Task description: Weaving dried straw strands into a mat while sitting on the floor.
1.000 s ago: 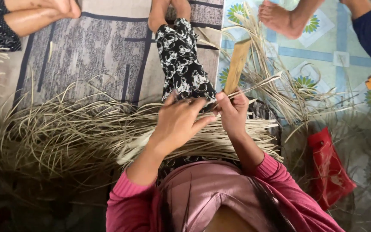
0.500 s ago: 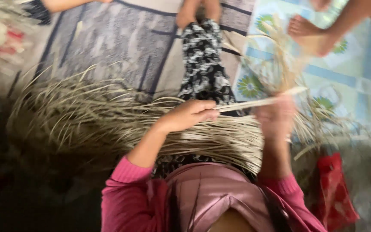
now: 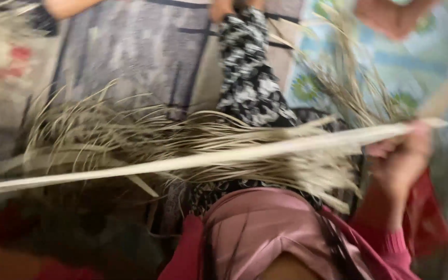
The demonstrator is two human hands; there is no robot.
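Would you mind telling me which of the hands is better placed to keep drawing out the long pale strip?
Probably the right. The right hand is closed on the long pale strip near its end, above the heap of dried fibres. The left hand is out of view.

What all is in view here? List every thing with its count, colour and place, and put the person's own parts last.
Long flat strip: one, pale cream, stretched across the picture from the left edge to the right hand.
Dried fibre bundle: one heap, tan, spread over the lap and floor at centre-left.
Loose fibres: one sheaf, tan, upper right on the blue mat.
Grey mat: one, upper left.
Blue patterned mat: one, upper right.
Red cloth: one, by the right forearm; blurred.
Other people's limbs: along the top edge.
Patterned trouser leg: one, black and white, top centre.
Right hand: gripping the strip's end.
Left hand: out of view.
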